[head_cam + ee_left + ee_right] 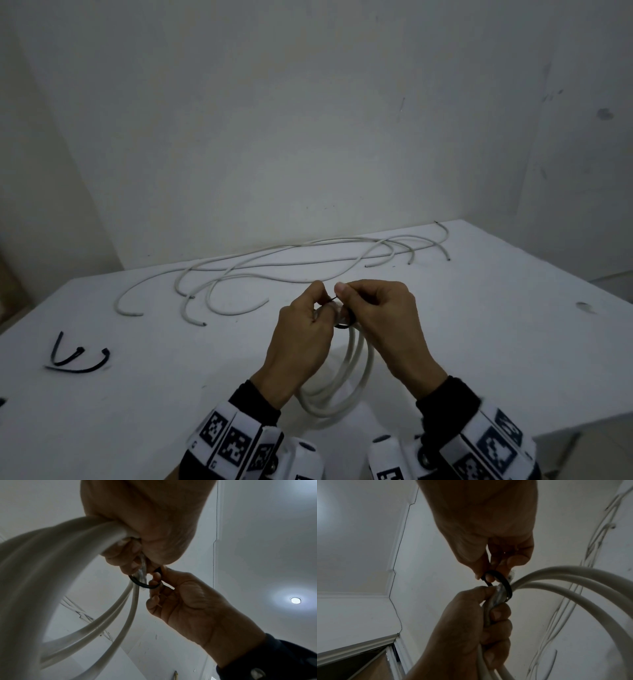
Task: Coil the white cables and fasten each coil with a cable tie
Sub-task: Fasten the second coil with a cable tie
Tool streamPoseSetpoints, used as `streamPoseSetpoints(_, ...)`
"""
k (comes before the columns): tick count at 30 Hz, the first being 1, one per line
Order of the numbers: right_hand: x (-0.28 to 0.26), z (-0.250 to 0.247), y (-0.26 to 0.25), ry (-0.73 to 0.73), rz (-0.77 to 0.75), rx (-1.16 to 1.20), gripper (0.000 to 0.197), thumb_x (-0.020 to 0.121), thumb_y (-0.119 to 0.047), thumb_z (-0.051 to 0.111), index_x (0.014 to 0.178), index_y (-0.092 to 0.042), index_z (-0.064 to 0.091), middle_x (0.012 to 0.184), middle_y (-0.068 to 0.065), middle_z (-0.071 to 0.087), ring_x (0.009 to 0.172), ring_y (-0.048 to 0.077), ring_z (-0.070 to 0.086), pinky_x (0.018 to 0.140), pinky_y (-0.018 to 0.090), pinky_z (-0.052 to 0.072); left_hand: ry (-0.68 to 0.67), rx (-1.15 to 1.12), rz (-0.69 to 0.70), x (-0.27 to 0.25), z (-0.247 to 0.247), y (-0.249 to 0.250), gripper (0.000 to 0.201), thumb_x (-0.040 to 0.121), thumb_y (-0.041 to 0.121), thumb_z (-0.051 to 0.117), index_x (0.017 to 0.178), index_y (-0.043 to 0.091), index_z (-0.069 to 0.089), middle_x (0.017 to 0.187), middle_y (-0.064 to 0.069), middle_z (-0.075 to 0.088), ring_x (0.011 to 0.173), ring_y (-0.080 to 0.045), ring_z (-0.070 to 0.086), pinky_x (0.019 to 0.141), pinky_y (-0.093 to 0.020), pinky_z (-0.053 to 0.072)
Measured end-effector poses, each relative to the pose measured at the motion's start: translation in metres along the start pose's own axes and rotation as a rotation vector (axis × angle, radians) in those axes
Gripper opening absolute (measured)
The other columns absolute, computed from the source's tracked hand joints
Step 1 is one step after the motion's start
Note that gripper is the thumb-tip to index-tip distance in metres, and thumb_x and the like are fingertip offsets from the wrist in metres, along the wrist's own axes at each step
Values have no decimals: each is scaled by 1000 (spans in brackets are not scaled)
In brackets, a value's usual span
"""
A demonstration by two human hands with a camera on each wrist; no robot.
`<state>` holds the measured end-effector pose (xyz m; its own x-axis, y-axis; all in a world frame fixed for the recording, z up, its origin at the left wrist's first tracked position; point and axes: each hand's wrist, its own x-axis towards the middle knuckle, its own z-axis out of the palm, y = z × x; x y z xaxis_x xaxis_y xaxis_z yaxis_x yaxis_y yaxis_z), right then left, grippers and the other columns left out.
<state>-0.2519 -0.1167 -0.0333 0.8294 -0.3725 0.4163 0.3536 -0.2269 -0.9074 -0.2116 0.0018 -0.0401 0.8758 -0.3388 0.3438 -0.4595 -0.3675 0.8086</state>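
Above the white table (486,329) I hold a coil of white cable (358,380) upright. My left hand (308,322) grips the top of the coil (51,563), its fingers curled round the bundled strands. A black cable tie (342,324) loops round the bundle beside that grip. My right hand (373,308) pinches the cable tie (504,580) between thumb and fingers. In the left wrist view the cable tie (142,585) forms a loose ring round the strands. The tie's head is hidden by my fingers.
Several loose white cables (274,262) sprawl across the back of the table, up to the wall. A few spare black cable ties (78,358) lie at the left. The table's right edge (582,411) drops off close to my right wrist.
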Motion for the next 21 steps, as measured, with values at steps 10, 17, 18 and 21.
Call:
streamPoseSetpoints(10, 2, 4, 6, -74, -251, -591, 29, 95, -29, 50, 86, -12, 72, 70, -1, 61, 69, 14, 57, 67, 27, 45, -26, -25, 33, -2, 0, 4, 22, 97, 20, 45, 75, 21, 48, 53, 8, 58, 46, -4, 43, 48, -14, 36)
streamPoseSetpoints(17, 15, -8, -3, -237, -98, -443, 13, 87, -36, 64, 95, -27, 65, 73, -3, 68, 68, 7, 67, 73, 30, 55, -35, -70, 40, -3, -3, 0, 17, 96, 23, 48, 79, 23, 53, 70, -4, 67, 61, -25, 55, 58, -37, 48)
streamPoseSetpoints(18, 15, -9, -4, -234, -96, -415, 13, 85, -35, 66, 95, -30, 60, 73, -5, 65, 65, 5, 65, 69, 25, 54, -44, -86, 34, -3, -4, 1, 16, 96, 22, 49, 80, 20, 53, 71, -1, 69, 64, -28, 59, 60, -39, 48)
streamPoseSetpoints(21, 16, -11, -3, -245, -188, -454, 13, 82, -29, 70, 82, -34, 58, 80, -10, 53, 70, 5, 55, 62, 13, 42, -72, -148, 6, -2, -7, 1, 18, 94, 19, 54, 78, 13, 52, 72, 5, 72, 66, -8, 65, 66, -30, 48)
